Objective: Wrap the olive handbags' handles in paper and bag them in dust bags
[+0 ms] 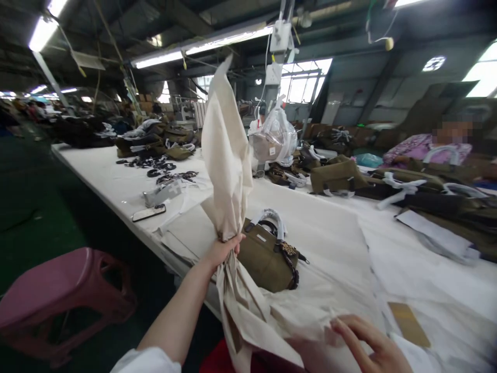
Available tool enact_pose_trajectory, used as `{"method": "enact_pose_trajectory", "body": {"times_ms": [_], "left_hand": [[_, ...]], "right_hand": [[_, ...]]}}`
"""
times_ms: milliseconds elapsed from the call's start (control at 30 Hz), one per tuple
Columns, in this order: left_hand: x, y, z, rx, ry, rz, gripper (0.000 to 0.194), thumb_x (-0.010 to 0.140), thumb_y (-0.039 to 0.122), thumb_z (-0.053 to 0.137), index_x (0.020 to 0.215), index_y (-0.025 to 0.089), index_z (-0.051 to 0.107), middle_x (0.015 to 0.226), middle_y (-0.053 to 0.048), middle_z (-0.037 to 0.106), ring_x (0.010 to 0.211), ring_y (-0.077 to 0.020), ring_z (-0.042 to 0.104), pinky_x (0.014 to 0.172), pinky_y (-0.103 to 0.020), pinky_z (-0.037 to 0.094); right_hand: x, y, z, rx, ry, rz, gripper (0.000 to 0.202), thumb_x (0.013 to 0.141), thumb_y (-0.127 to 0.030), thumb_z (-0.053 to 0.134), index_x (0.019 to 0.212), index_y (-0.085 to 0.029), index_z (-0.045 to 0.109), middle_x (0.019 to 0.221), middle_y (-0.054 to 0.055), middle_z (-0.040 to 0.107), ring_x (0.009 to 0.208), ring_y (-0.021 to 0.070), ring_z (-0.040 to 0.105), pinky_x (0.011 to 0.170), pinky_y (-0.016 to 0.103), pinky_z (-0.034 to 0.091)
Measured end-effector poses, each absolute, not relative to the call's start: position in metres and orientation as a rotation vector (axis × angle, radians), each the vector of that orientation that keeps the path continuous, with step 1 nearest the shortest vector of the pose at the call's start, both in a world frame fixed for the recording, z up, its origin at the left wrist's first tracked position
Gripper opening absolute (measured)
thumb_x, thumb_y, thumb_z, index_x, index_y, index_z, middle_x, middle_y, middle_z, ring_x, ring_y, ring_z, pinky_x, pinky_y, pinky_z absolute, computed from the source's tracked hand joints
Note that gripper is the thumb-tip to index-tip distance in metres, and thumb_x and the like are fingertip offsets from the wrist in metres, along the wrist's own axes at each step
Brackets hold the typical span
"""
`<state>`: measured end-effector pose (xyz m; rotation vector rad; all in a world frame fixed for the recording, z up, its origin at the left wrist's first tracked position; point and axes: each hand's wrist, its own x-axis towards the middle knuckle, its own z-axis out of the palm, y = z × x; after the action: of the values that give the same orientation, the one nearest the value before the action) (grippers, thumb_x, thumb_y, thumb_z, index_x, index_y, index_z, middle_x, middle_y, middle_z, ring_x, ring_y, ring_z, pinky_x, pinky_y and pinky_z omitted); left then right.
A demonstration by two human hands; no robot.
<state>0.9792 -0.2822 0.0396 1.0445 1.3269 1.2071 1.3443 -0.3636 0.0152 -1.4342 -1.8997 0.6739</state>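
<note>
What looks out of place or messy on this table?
What looks like a phone lies close to the edge of the long table, odd among bags. Dark coiled pieces lie scattered beyond it. The cream cloth is bunched where the left hand grips it. No spill shows.

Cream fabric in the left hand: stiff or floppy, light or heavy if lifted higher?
The cream fabric probably bends readily, since it gathers into tight folds in the left hand. It may have some body, though: the part above the grip stands up. It is likely light for its size, as it looks like a thin sheet.
</note>
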Motion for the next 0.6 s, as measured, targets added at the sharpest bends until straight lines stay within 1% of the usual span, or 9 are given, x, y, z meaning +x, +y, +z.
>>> {"method": "enact_pose_trajectory", "body": {"times_ms": [67,133,200,233,267,300,367,467,600], "left_hand": [[0.987,-0.285,0.039,1.128,1.420,1.163,0.045,0.074,0.061,0.067,0.080,0.016,0.073,0.057,0.000,0.060,0.052,-0.0137,0.054,0.053,-0.026,0.044],[1.015,-0.290,0.036,1.283,1.467,1.106,0.037,0.075,0.055,0.068,0.072,0.018,0.072,0.062,-0.004,0.065,0.060,-0.0183,0.061,0.061,-0.030,0.049],[1.054,-0.298,0.032,1.495,1.425,1.023,0.023,0.074,0.042,0.071,0.073,0.019,0.073,0.074,-0.007,0.072,0.073,-0.0243,0.067,0.071,-0.034,0.053],[1.073,-0.302,0.029,1.586,1.384,0.978,0.017,0.073,0.036,0.071,0.077,0.020,0.075,0.079,-0.009,0.074,0.079,-0.0274,0.068,0.076,-0.037,0.053],[1.090,-0.307,0.027,1.651,1.343,0.940,0.014,0.072,0.030,0.070,0.081,0.020,0.076,0.084,-0.010,0.075,0.085,-0.0301,0.069,0.080,-0.039,0.053],[1.104,-0.312,0.026,1.708,1.296,0.897,0.016,0.072,0.025,0.068,0.085,0.021,0.076,0.089,-0.011,0.076,0.090,-0.0323,0.069,0.083,-0.041,0.053],[1.118,-0.320,0.026,1.806,1.171,0.827,0.024,0.072,0.020,0.062,0.091,0.021,0.076,0.099,-0.012,0.075,0.100,-0.0348,0.067,0.091,-0.044,0.050],[1.121,-0.322,0.029,1.923,0.984,0.782,0.035,0.071,0.017,0.059,0.103,0.020,0.072,0.108,-0.012,0.073,0.108,-0.0341,0.064,0.095,-0.042,0.049],[1.128,-0.315,0.022,1.922,0.983,0.829,0.036,0.072,0.018,0.058,0.106,0.017,0.067,0.107,-0.013,0.071,0.106,-0.0328,0.065,0.094,-0.042,0.050]], "right_hand": [[1.327,-0.356,0.021,-1.386,-1.744,0.750,0.033,0.075,-0.055,0.067,0.091,-0.028,0.076,0.101,0.008,0.074,0.092,0.0284,0.069,0.080,0.036,0.059],[1.299,-0.347,0.024,-1.273,-1.640,0.916,0.050,0.071,-0.052,0.074,0.114,-0.026,0.070,0.117,0.009,0.070,0.104,0.0291,0.066,0.091,0.041,0.055],[1.269,-0.338,0.023,-1.151,-1.564,1.111,0.068,0.069,-0.047,0.077,0.131,-0.024,0.059,0.128,0.010,0.064,0.115,0.0293,0.061,0.102,0.046,0.047],[1.255,-0.334,0.021,-1.116,-1.519,1.180,0.070,0.068,-0.046,0.079,0.130,-0.021,0.059,0.126,0.011,0.065,0.114,0.0303,0.061,0.102,0.047,0.046],[1.243,-0.330,0.017,-1.105,-1.479,1.231,0.065,0.066,-0.047,0.080,0.122,-0.018,0.064,0.117,0.012,0.069,0.109,0.0316,0.063,0.100,0.048,0.048],[1.235,-0.328,0.012,-1.122,-1.390,1.255,0.055,0.066,-0.048,0.080,0.110,-0.016,0.070,0.106,0.012,0.073,0.102,0.0325,0.065,0.095,0.049,0.050],[1.228,-0.327,0.004,-1.087,-1.193,1.286,0.047,0.067,-0.049,0.079,0.100,-0.015,0.072,0.102,0.010,0.073,0.102,0.0333,0.064,0.096,0.049,0.050],[1.235,-0.330,-0.001,-1.023,-1.002,1.235,0.044,0.071,-0.050,0.077,0.100,-0.018,0.073,0.110,0.007,0.072,0.112,0.0320,0.061,0.105,0.048,0.043],[1.249,-0.333,0.003,-1.032,-0.981,1.176,0.046,0.071,-0.052,0.076,0.102,-0.019,0.074,0.112,0.006,0.072,0.113,0.0308,0.061,0.105,0.046,0.044]]}}
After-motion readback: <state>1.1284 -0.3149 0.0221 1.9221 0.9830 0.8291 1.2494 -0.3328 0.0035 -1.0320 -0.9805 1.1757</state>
